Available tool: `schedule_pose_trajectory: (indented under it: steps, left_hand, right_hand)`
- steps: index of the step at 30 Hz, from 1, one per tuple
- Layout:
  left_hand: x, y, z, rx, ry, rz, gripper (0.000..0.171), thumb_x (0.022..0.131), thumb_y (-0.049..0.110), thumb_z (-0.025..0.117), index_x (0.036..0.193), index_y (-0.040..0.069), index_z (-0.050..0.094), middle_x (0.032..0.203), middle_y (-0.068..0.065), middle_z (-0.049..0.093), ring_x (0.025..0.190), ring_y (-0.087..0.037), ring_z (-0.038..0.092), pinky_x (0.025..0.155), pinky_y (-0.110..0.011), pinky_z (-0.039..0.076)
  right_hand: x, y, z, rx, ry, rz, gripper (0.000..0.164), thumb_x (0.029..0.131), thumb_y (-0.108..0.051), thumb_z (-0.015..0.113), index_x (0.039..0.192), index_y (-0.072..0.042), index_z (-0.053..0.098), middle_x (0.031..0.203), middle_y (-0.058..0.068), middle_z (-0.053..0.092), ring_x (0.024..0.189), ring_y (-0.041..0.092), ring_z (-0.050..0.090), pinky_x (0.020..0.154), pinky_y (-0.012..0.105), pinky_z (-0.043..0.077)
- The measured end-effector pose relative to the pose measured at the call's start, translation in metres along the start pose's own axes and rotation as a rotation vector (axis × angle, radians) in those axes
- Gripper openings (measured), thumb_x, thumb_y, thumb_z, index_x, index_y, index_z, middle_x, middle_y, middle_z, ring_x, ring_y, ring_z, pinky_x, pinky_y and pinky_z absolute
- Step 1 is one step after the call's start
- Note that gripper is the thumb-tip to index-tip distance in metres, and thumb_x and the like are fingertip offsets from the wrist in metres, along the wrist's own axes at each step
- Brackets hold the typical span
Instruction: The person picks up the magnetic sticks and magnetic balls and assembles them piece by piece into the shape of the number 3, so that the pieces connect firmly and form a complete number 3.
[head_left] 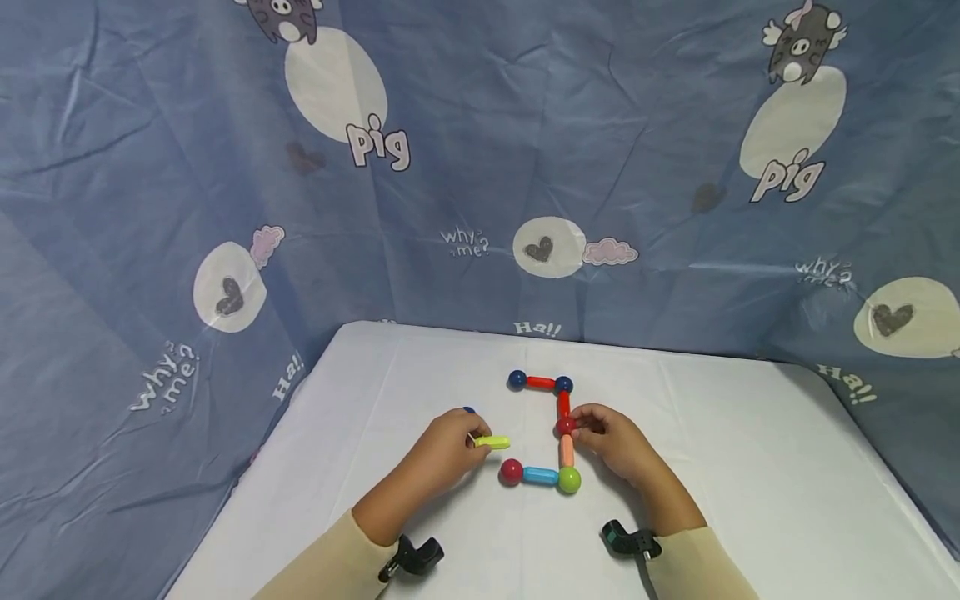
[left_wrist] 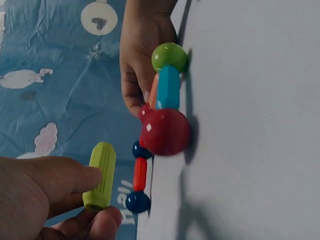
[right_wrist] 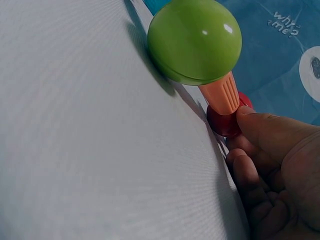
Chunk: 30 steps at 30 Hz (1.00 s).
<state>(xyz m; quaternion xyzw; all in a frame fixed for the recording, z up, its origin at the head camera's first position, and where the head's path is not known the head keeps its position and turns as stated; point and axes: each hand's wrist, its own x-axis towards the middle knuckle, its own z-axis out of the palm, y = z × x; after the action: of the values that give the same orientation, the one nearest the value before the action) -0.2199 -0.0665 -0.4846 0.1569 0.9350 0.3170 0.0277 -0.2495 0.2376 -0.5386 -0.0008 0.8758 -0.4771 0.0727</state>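
My left hand (head_left: 452, 444) pinches a yellow-green rod (left_wrist: 102, 175) between thumb and fingers, left of a chain of toy balls and rods. My right hand (head_left: 613, 442) holds the middle red ball (right_wrist: 225, 122) of that chain, the thumb against its side. Above this ball run a red rod (head_left: 563, 405), a dark blue ball (head_left: 563, 384), another red rod (head_left: 541, 383) and a second dark blue ball (head_left: 517, 380). Below it come an orange rod (head_left: 567, 451), a green ball (head_left: 569, 480), a blue rod (head_left: 540, 476) and a larger red ball (head_left: 512, 472).
A blue piece (head_left: 468, 409) shows just behind the left hand, mostly hidden by it. The white tabletop (head_left: 750, 467) carries the chain. A blue patterned cloth (head_left: 480, 167) hangs behind and at the sides. Dark wrist camera mounts (head_left: 630, 540) sit at both cuffs.
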Motion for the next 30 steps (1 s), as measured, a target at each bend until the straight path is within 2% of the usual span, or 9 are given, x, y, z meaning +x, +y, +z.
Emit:
schedule_pose_trajectory:
  steps: [7,13,22,26,30]
  left_hand:
    - [0.028,0.02,0.017,0.092,-0.024,-0.018,0.012,0.091,0.017,0.081,0.103,0.014,0.079,0.09,0.005,0.06,0.081,-0.009,0.056,0.077,-0.027,0.054]
    - [0.045,0.023,0.028,0.129,-0.033,-0.033,0.008,0.092,0.017,0.08,0.099,0.014,0.079,0.087,0.004,0.06,0.081,-0.01,0.055,0.079,-0.03,0.053]
    - [0.062,0.022,0.034,0.137,-0.059,-0.081,0.008,0.093,0.018,0.078,0.099,0.013,0.078,0.089,0.002,0.06,0.084,-0.013,0.055,0.083,-0.032,0.054]
    - [0.067,0.026,0.037,0.132,-0.084,-0.112,0.009,0.094,0.019,0.078,0.1,0.013,0.078,0.091,0.001,0.061,0.085,-0.013,0.056,0.086,-0.033,0.055]
    - [0.074,0.034,0.039,0.155,-0.079,-0.132,0.012,0.094,0.021,0.078,0.102,0.012,0.078,0.094,0.0,0.063,0.085,-0.013,0.057,0.086,-0.033,0.055]
  right_hand:
    - [0.001,0.0,-0.004,-0.02,0.003,0.014,0.026,0.096,-0.015,0.076,0.121,-0.021,0.071,0.11,-0.001,0.071,0.103,0.021,0.06,0.089,0.033,0.05]
    - [0.001,0.003,-0.005,-0.026,0.003,0.003,0.027,0.096,-0.018,0.077,0.122,-0.021,0.071,0.112,0.0,0.071,0.105,0.021,0.061,0.094,0.037,0.051]
    - [0.001,0.001,-0.002,0.002,-0.013,-0.002,0.025,0.096,-0.018,0.076,0.121,-0.021,0.071,0.112,-0.001,0.071,0.104,0.021,0.06,0.091,0.034,0.051]
    - [0.002,0.002,0.0,0.007,-0.016,-0.002,0.025,0.097,-0.017,0.075,0.121,-0.021,0.072,0.111,-0.001,0.071,0.103,0.021,0.06,0.09,0.034,0.051]
    - [0.003,0.002,0.0,-0.004,-0.005,0.001,0.025,0.096,-0.018,0.075,0.121,-0.022,0.072,0.111,-0.002,0.072,0.104,0.02,0.061,0.093,0.036,0.051]
